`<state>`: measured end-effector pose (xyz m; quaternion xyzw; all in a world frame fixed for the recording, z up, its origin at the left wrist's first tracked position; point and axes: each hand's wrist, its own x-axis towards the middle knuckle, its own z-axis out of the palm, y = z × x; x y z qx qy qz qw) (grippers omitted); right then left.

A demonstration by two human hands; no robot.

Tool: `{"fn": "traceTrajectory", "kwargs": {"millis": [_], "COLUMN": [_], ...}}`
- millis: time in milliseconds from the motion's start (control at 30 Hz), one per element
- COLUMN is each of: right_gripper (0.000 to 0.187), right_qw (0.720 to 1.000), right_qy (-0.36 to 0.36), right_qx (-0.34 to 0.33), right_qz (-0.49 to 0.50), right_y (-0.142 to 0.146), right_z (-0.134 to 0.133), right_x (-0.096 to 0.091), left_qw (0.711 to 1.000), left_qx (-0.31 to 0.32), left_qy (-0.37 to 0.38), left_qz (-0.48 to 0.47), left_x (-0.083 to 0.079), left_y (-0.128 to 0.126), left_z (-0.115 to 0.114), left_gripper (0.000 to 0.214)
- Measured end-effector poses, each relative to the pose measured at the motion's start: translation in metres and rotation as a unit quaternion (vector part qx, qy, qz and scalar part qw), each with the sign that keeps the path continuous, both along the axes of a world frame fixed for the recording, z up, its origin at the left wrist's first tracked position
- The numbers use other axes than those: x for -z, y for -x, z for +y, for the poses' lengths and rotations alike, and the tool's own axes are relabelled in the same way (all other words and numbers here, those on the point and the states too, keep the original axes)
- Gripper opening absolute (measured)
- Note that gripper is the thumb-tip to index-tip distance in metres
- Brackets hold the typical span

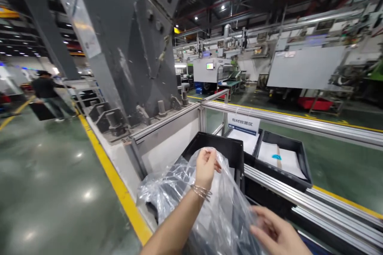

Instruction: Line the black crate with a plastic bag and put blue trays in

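Note:
A large clear plastic bag [170, 187] spreads over a black bin [221, 143] and hangs over its near left side. My left hand [207, 163], with thin bracelets at the wrist, pinches the bag's upper edge above the bin. Lower and to the right, my right hand [273, 229] has its thumb and fingers closed on the bag's right edge. Through the film a pale, flat surface shows inside the bin; what it is I cannot make out.
Two black trays hold white sheets [281, 157] behind a sign [243, 122] on the right. Aluminium rails [269, 113] frame the bins. A grey steel column [128, 48] rises at the left, beside a yellow floor line [107, 171]. A person [49, 91] stands far left.

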<state>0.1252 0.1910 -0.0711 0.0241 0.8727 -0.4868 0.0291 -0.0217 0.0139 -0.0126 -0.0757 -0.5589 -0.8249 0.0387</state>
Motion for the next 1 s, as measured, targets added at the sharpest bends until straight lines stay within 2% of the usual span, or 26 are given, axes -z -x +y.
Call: {"fn": "traceTrajectory", "kwargs": {"millis": [133, 300, 467, 567, 633, 700, 800, 900, 1000], "right_gripper": [0.042, 0.043, 0.053, 0.05, 0.043, 0.037, 0.034, 0.027, 0.02], "right_qw": [0.998, 0.989, 0.977, 0.978, 0.979, 0.979, 0.974, 0.973, 0.978], "right_qy": [0.012, 0.109, 0.066, 0.12, 0.15, 0.146, 0.09, 0.058, 0.108], "right_qx": [0.004, 0.063, 0.179, 0.153, 0.115, 0.105, 0.149, 0.179, 0.154], "right_qz": [0.065, 0.075, 0.097, 0.073, 0.069, 0.093, 0.142, 0.137, 0.095], "right_y": [0.011, 0.017, 0.018, 0.016, 0.016, 0.016, 0.017, 0.012, 0.001], "right_z": [-0.017, -0.021, -0.021, -0.021, -0.02, -0.019, -0.021, -0.027, -0.029], "right_x": [-0.011, -0.012, -0.004, -0.007, -0.009, -0.007, -0.001, 0.001, -0.001], "left_qw": [0.999, 0.995, 0.981, 0.957, 0.946, 0.942, 0.934, 0.931, 0.946], "left_qx": [0.032, 0.064, 0.091, 0.081, 0.091, 0.126, 0.18, 0.229, 0.247], "left_qy": [0.022, 0.064, 0.171, 0.264, 0.29, 0.295, 0.302, 0.279, 0.212], "left_qz": [0.032, 0.031, 0.023, 0.084, 0.108, 0.099, 0.065, 0.054, -0.002], "left_x": [0.003, 0.014, 0.024, 0.024, 0.024, 0.025, 0.032, 0.04, 0.04], "left_y": [-0.007, -0.011, -0.023, -0.04, -0.054, -0.066, -0.078, -0.086, -0.093], "left_z": [0.007, 0.001, -0.007, -0.012, -0.013, -0.011, -0.002, 0.012, 0.027], "left_gripper": [0.034, 0.039, 0.039, 0.021, 0.019, 0.024, 0.025, 0.028, 0.04]}}
